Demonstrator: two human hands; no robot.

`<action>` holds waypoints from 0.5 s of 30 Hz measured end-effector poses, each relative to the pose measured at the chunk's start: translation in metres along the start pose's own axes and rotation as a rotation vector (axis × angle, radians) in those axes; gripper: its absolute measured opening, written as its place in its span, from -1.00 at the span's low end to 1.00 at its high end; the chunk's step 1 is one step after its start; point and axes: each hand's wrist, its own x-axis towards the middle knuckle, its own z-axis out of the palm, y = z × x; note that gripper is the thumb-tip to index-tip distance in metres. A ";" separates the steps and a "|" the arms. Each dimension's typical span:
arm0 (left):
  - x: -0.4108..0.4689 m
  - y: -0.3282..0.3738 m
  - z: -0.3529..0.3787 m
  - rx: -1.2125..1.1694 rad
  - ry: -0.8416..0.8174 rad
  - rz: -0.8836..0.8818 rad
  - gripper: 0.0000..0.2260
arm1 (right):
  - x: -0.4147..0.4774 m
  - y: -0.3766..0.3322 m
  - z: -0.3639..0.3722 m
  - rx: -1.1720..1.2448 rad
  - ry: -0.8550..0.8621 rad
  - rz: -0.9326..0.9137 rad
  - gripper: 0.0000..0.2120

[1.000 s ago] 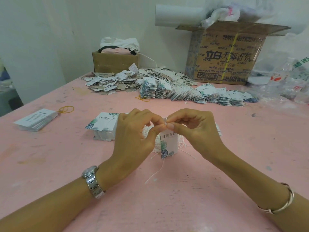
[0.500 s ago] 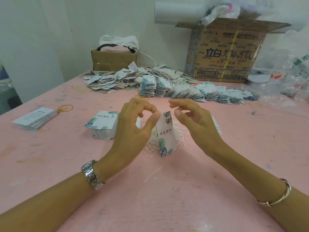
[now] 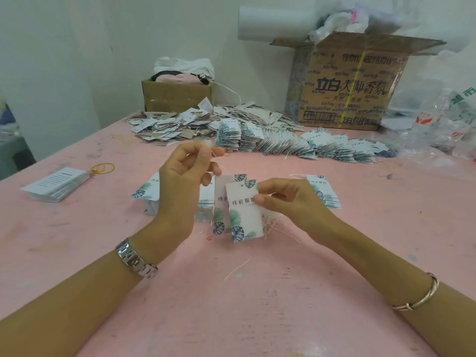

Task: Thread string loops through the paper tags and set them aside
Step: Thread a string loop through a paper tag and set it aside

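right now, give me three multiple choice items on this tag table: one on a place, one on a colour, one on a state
1. Where does the yellow rubber band lie? A in the large cardboard box; B beside the stack of white printed cards; C on a wrist.
2. What colour is the table top? A green; B grey; C pink.
3. What is the right hand doing? A pinching a white leaf-print paper tag; B lying flat; C holding scissors.
Answers: 1 B, it lies by the cards' far corner. 2 C, the bare surface is pink. 3 A, thumb and fingers close on the tag's edge.
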 end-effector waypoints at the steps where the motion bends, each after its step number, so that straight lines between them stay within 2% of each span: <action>1: 0.001 0.000 0.000 -0.028 0.002 -0.023 -0.90 | 0.000 0.001 0.001 0.019 -0.018 0.003 -0.85; 4: 0.000 0.001 0.001 -0.075 -0.026 -0.063 -0.88 | -0.002 0.004 0.005 -0.032 -0.067 -0.024 -0.83; 7: -0.002 0.003 0.004 -0.103 -0.087 -0.071 -0.94 | -0.002 0.005 0.010 -0.085 -0.084 -0.049 -0.74; 10: -0.003 0.006 0.006 -0.119 -0.125 -0.059 -0.90 | -0.002 0.005 0.012 -0.008 -0.095 -0.021 -0.66; 15: -0.002 0.010 0.005 -0.156 -0.099 -0.047 -0.91 | -0.002 0.007 0.013 0.025 -0.114 0.005 -0.83</action>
